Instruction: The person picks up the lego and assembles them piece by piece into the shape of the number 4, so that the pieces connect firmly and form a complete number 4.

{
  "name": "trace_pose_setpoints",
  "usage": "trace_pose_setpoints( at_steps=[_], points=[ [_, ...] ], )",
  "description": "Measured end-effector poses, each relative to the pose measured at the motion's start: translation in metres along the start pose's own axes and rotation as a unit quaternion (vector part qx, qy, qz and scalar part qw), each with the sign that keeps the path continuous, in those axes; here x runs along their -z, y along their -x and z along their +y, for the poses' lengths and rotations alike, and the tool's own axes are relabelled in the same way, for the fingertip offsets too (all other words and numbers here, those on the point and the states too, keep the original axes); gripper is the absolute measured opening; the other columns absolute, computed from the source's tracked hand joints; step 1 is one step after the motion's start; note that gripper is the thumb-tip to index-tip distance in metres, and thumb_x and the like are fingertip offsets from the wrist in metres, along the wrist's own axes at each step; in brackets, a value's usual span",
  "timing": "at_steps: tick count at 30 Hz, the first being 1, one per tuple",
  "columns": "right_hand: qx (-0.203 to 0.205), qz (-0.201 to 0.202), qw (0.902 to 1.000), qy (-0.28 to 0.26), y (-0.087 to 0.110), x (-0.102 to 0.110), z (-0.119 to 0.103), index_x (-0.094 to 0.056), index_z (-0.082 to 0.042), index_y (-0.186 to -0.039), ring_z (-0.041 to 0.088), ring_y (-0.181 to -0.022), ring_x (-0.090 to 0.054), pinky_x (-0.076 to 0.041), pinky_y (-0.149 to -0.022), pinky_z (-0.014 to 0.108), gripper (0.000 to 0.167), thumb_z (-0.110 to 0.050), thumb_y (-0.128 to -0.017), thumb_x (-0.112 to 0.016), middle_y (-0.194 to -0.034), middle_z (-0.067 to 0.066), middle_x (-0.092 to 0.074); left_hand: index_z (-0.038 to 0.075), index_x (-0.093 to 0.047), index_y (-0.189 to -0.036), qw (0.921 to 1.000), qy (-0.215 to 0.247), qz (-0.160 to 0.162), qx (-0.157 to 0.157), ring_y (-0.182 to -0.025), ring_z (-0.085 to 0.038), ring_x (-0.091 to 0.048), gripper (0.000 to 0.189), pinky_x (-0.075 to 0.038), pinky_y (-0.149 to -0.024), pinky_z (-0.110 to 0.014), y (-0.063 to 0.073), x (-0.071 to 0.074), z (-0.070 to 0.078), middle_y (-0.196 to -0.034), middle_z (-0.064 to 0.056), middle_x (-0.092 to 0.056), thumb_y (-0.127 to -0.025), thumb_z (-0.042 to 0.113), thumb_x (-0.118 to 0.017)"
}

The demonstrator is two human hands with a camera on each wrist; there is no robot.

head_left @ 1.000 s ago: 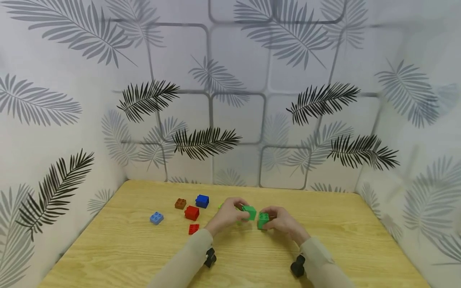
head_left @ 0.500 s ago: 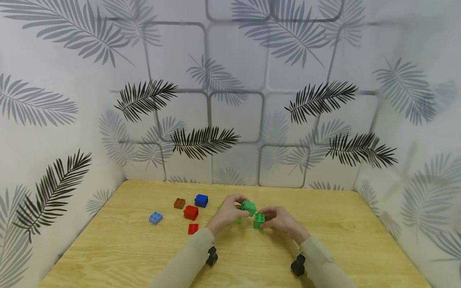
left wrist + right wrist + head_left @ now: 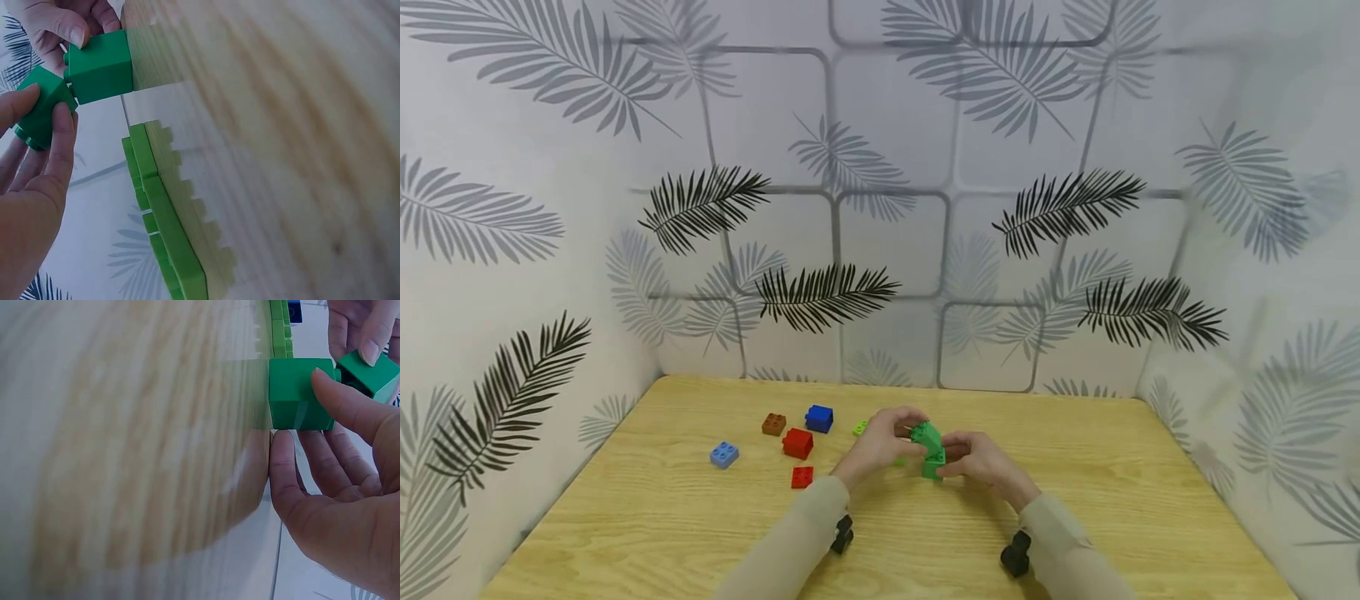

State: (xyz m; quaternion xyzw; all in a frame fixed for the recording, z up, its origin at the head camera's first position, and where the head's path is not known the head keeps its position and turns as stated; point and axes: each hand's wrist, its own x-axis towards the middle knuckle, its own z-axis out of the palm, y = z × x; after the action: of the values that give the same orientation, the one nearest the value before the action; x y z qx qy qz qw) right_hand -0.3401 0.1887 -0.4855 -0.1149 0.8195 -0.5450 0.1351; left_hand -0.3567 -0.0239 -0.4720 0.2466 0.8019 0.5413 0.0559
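My left hand [image 3: 880,446] pinches a green building block [image 3: 47,106] between thumb and fingers, tilted just above a second block. That second green block [image 3: 300,394] stands studs up on the table, and my right hand [image 3: 988,467] holds it by its sides. In the left wrist view the tilted block's lower edge meets the studs of the lower one; they sit at an angle, not flush. Behind my left hand lie flat light-green bricks [image 3: 165,219], partly hidden from the head view.
Left of my hands on the wooden table [image 3: 700,533] lie a red block [image 3: 798,443], a flat red brick [image 3: 802,477], a brown brick [image 3: 773,424], a dark blue block [image 3: 819,418] and a light blue brick [image 3: 725,454]. Patterned walls [image 3: 895,342] rise behind the table.
The two green blocks have come together: my right hand has brought its block leftward, and my left hand has turned its block and lowered it over the studs.
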Motion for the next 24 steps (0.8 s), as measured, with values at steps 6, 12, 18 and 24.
trace_pose_setpoints(
  at_steps=[6, 12, 18, 24],
  points=[
    [-0.006, 0.003, 0.9999, 0.008, -0.0009, -0.0002, 0.0008, -0.059, 0.005, -0.127, 0.028, -0.108, -0.066, -0.053, -0.093, 0.042, 0.048, -0.004, -0.083, -0.076, -0.119, 0.019, -0.068, 0.016, -0.065, -0.128, 0.9997, -0.018, -0.013, -0.008, -0.109, -0.018, -0.066, 0.045, -0.055, -0.090, -0.034, 0.0004, -0.0029, 0.0021, -0.120, -0.001, -0.069, -0.085, 0.012, -0.077],
    [-0.017, 0.000, 0.9998, 0.011, -0.0021, 0.0000, 0.0012, -0.060, 0.003, -0.127, 0.026, -0.108, -0.067, -0.052, -0.096, 0.043, 0.047, -0.005, -0.083, -0.076, -0.119, 0.017, -0.069, 0.014, -0.067, -0.126, 0.9992, -0.035, -0.014, -0.009, -0.102, -0.015, -0.067, 0.041, -0.055, -0.087, -0.033, -0.0018, -0.0042, 0.0012, -0.115, 0.000, -0.070, -0.085, 0.015, -0.077],
    [-0.024, 0.001, 0.9997, 0.009, -0.0020, -0.0015, -0.0008, -0.060, 0.003, -0.126, 0.026, -0.107, -0.067, -0.051, -0.097, 0.043, 0.046, -0.005, -0.083, -0.077, -0.117, 0.015, -0.069, 0.019, -0.070, -0.122, 0.9982, -0.053, -0.028, -0.001, -0.100, -0.013, -0.067, 0.038, -0.055, -0.087, -0.033, -0.0025, -0.0054, 0.0020, -0.113, 0.002, -0.071, -0.085, 0.017, -0.078],
    [-0.012, -0.005, 0.9999, 0.011, -0.0014, 0.0002, 0.0012, -0.061, 0.002, -0.125, 0.025, -0.106, -0.067, -0.052, -0.096, 0.043, 0.045, -0.006, -0.084, -0.076, -0.115, 0.013, -0.070, 0.020, -0.070, -0.121, 0.9967, -0.073, -0.037, 0.003, -0.100, -0.014, -0.066, 0.037, -0.054, -0.089, -0.035, -0.0034, -0.0070, 0.0067, -0.111, 0.003, -0.071, -0.085, 0.016, -0.078]
  ],
)
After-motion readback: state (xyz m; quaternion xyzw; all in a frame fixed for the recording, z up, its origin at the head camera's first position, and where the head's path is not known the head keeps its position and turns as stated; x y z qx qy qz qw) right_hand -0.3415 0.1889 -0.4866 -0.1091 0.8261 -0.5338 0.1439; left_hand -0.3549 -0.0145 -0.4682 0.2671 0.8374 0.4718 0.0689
